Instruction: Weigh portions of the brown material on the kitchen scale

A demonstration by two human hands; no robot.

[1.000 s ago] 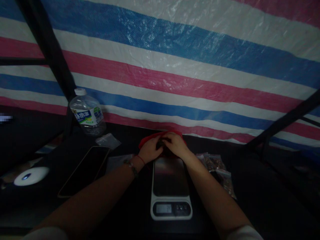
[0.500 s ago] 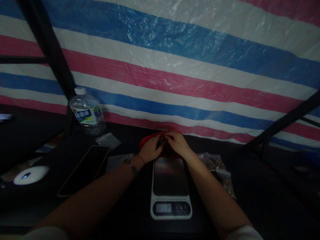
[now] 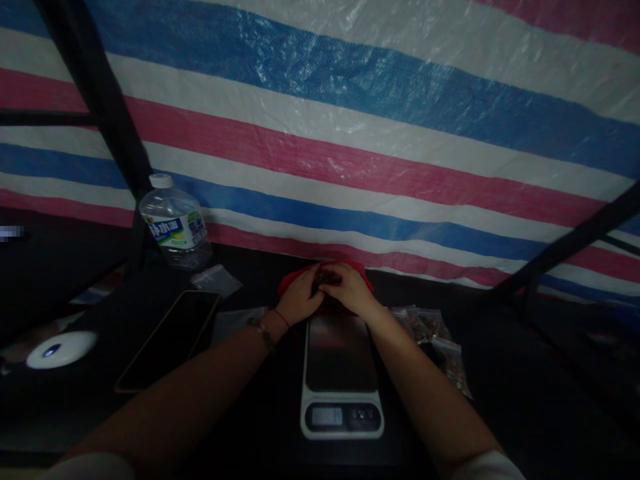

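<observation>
A red plastic bag point(image 3: 286, 285) lies at the back of the table, with small dark brown dried pieces point(image 3: 328, 279) inside its mouth. My left hand point(image 3: 301, 297) is closed on the left side of the bag, fingers curled toward the opening. From the other side my right hand point(image 3: 350, 288) reaches in, its fingers bent together on the brown pieces; the dim light hides exactly what they pinch. Just in front of the bag is a white kitchen scale point(image 3: 341, 360) with a dark plate and a lit display.
Several small zip bags of brown pieces point(image 3: 453, 363) lie beside my right forearm. Left of me are a phone point(image 3: 170, 340), a white mouse-shaped object point(image 3: 63, 350), clear plastic bags point(image 3: 217, 281) and a large clear bottle point(image 3: 177, 230). A striped tarp point(image 3: 350, 160) hangs behind the table.
My right hand has shifted slightly, its fingers drawing in lower over the brown pieces, more of which now show. My left hand stays nearly still. Digits on the scale's display show more clearly.
</observation>
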